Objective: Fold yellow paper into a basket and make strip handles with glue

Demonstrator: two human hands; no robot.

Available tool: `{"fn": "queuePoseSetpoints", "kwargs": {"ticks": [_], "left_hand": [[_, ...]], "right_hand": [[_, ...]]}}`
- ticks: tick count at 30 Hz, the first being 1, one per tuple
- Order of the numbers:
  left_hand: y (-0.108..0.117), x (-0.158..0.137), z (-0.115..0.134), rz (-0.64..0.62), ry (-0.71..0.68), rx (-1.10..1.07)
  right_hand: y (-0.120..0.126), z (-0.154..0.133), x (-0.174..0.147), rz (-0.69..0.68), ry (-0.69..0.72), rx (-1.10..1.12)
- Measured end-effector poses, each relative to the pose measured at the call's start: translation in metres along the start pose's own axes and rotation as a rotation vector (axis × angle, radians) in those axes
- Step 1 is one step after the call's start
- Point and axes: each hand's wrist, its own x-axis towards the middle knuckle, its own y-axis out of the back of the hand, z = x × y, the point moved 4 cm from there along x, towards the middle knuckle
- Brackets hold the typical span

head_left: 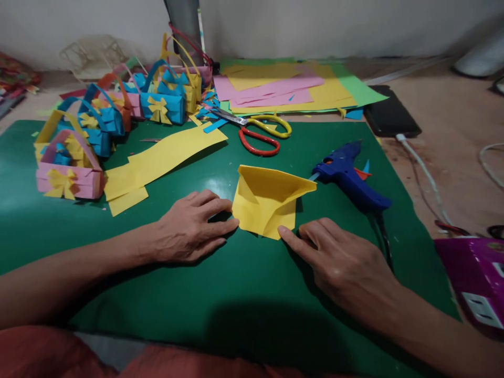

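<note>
Steadying a folded piece of yellow paper (263, 207) on a glossy green mat (177, 299), I work bare-handed at its near side. The paper lies straight before me, between my hands. My left hand (192, 226) rests palm down, fingers loosely spread, one fingertip at the near left corner. My right hand (338, 257) sets one outstretched finger on the near edge, toward the right; its other fingers curl under, and I cannot tell whether they close on anything. The step in hand looks like shaping and creasing folds; the next move, I judge, calls for firm fingertip pressure along the crease without crushing the raised side. The paper is matte and thin, yet stiff enough to stand, its far side rising in a slope and its creases running diagonally. Beyond it lie a long, curving yellow strip (169, 157) and scissors (263, 152) with smooth red and yellow handle loops. A blue glue gun (346, 173) sits just beside the paper's right point. Far left, boxy paper baskets (84, 181) carry arched handles and bows.
</note>
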Motion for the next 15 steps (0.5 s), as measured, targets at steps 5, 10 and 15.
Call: {"fn": "queuePoseSetpoints", "kwargs": {"ticks": [5,10,15], "left_hand": [[0.0,0.001,0.003,-0.014,0.024,0.057],[0.0,0.002,0.006,-0.005,0.01,0.062],[-0.002,0.002,0.008,0.021,-0.003,0.039]], "right_hand": [[0.003,-0.007,-0.003,-0.034,-0.044,-0.044],[0.01,-0.009,-0.004,-0.056,-0.052,-0.013],[0.017,-0.01,-0.008,-0.056,-0.053,0.05]]}}
